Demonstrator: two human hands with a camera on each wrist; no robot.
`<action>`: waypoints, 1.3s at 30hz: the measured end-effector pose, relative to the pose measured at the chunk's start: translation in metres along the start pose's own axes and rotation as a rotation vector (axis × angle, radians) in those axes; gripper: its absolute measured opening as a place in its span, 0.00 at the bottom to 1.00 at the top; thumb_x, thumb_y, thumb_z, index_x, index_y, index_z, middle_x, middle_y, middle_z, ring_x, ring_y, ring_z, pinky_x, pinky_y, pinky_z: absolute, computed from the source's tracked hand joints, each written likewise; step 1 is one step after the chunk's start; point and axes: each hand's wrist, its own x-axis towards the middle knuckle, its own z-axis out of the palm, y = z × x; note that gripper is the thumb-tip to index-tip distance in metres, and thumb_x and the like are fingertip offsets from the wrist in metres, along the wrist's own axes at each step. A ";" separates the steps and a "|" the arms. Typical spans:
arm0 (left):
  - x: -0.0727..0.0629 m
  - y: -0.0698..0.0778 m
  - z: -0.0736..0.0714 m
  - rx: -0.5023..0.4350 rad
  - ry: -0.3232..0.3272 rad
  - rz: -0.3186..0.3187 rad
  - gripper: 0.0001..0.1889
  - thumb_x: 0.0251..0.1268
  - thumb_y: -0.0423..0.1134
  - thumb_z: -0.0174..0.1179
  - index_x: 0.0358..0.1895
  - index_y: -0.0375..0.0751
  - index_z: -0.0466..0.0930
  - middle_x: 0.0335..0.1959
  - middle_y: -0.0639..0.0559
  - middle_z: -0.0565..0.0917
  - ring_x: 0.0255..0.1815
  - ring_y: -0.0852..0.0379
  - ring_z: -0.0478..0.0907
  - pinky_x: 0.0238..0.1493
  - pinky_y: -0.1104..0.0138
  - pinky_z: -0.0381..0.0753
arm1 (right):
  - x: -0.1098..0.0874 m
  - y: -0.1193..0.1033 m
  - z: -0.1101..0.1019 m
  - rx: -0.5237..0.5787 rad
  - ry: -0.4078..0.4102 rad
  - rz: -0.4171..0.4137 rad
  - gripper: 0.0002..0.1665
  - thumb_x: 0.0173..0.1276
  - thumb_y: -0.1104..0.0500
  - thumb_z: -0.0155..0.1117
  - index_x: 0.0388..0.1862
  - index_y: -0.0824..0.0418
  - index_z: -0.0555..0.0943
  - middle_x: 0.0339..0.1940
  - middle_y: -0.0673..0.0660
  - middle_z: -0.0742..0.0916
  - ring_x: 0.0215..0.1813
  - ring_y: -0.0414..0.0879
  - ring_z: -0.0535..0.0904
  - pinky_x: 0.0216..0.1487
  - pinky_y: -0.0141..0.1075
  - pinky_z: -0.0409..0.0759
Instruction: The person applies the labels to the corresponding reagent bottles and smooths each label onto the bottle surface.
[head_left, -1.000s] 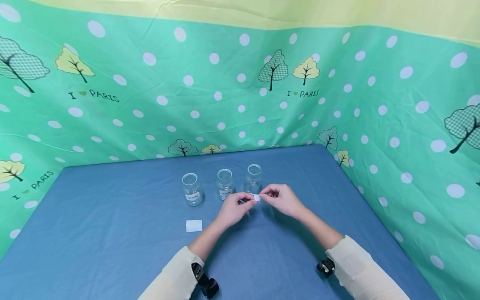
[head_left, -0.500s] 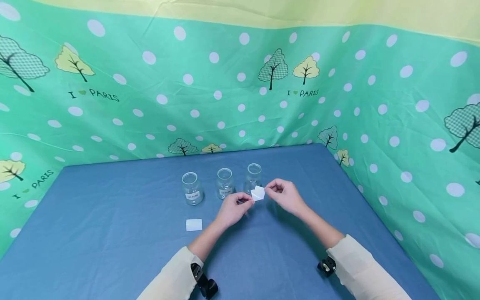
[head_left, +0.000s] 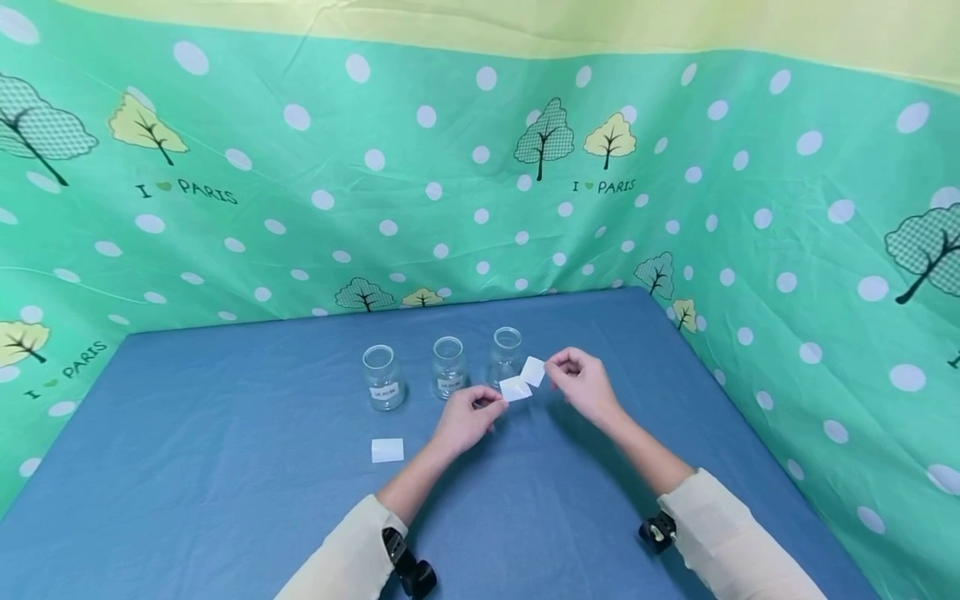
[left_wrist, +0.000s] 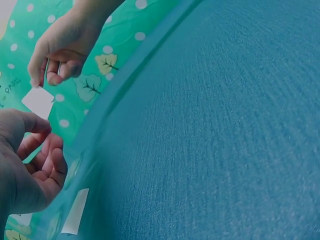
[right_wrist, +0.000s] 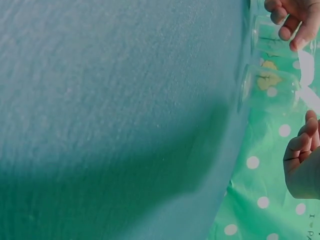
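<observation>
My left hand [head_left: 467,418] pinches a small white paper piece [head_left: 514,388] between thumb and finger. A second white paper piece [head_left: 533,371] is pinched by my right hand [head_left: 585,385]. The two pieces meet at their adjoining edges, like a label coming off its backing; which is which I cannot tell. Just behind them stands a clear glass jar [head_left: 507,354], with no label visible on it. Two more glass jars, the middle one [head_left: 449,367] and the left one [head_left: 383,377], each bear a white label with dark print too small to read.
Another white paper rectangle [head_left: 387,450] lies flat on the blue tablecloth [head_left: 225,467], in front of the left jar. A green dotted curtain [head_left: 450,183] hangs behind the table and along its right side. Black wrist cameras sit on both sleeves.
My right hand has moved right and slightly up, drawing its white piece away from the one in my left hand. Two pieces now show spread apart. The left hand has hardly moved.
</observation>
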 end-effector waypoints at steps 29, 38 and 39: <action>-0.009 0.003 0.026 0.209 -0.060 0.028 0.05 0.56 0.34 0.60 0.28 0.36 0.81 0.20 0.51 0.80 0.19 0.65 0.70 0.26 0.73 0.70 | -0.005 -0.017 -0.002 -0.014 0.067 0.001 0.07 0.64 0.65 0.58 0.34 0.71 0.79 0.22 0.71 0.82 0.14 0.37 0.70 0.18 0.28 0.68; -0.009 0.002 0.025 0.281 -0.056 0.035 0.05 0.55 0.35 0.61 0.26 0.38 0.81 0.20 0.52 0.80 0.21 0.64 0.69 0.26 0.73 0.70 | 0.002 0.006 0.002 -0.044 0.065 -0.029 0.07 0.63 0.61 0.61 0.33 0.65 0.80 0.17 0.54 0.81 0.16 0.41 0.72 0.18 0.30 0.70; -0.008 0.002 0.024 0.287 -0.056 0.039 0.05 0.55 0.34 0.61 0.25 0.38 0.81 0.19 0.52 0.80 0.21 0.64 0.69 0.26 0.73 0.70 | 0.002 0.006 0.002 -0.048 0.065 -0.034 0.06 0.63 0.61 0.61 0.32 0.65 0.80 0.17 0.53 0.81 0.16 0.41 0.72 0.18 0.30 0.70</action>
